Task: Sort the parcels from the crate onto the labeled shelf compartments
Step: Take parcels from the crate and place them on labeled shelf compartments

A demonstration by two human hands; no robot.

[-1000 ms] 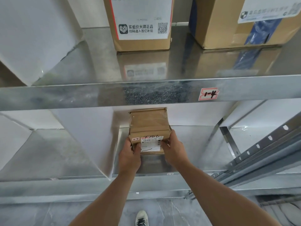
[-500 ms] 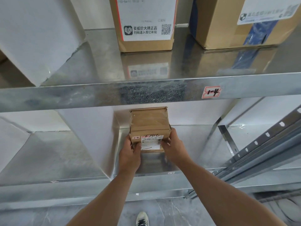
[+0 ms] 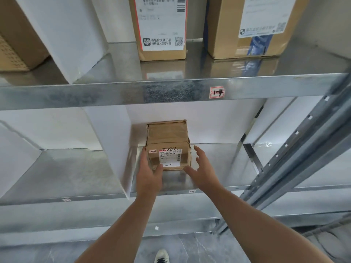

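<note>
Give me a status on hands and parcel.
Left hand touching parcel at front-left corner. Right hand open, off it. Parcel resting on lower shelf, white divider close on its left.

A small brown cardboard box [image 3: 167, 137] sits on a shiny metal shelf [image 3: 224, 168]. The left hand [image 3: 150, 176] touches it; the right hand [image 3: 202, 170] spreads wide beside it.

The parcel [image 3: 168, 145] sits on the lower shelf [image 3: 224, 168], with a divider [image 3: 114, 149] just beside it at 9 o'clock, the left hand [image 3: 150, 175] touching it at 7, the right hand [image 3: 201, 168] near at 4, and the upper shelf [image 3: 95, 93] at 12.
</note>
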